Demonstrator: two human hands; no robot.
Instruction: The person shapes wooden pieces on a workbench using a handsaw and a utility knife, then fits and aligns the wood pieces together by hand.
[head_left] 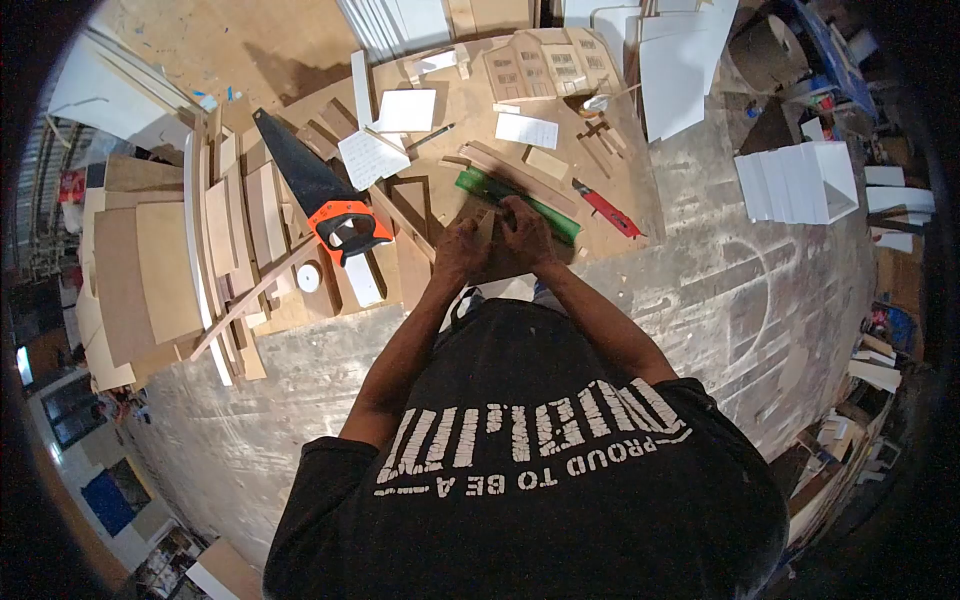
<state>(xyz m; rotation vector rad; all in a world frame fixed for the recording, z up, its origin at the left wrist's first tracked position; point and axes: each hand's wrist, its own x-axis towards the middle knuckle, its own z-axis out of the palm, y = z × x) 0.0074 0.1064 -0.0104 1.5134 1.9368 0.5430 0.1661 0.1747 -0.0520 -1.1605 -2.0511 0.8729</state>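
Observation:
My left hand (460,250) and my right hand (528,238) are close together at the table's near edge, fingers curled. Between them is a dark brown flat wooden piece (492,262), which both hands appear to grip at its sides; my fingers hide part of it. Just beyond my fingertips lies a long green bar (545,218), running diagonally beside a wooden strip (525,180). A red utility knife (608,210) rests to the right of the bar. Left of my hands is a small wooden frame (410,203).
On the left lie a handsaw with an orange handle (345,225), a white tape roll (309,278) and many wooden strips (220,215). Paper notes (374,158), a pencil (432,136) and a wooden house-front model (550,66) are farther back. White sheets (672,75) stand at the back right.

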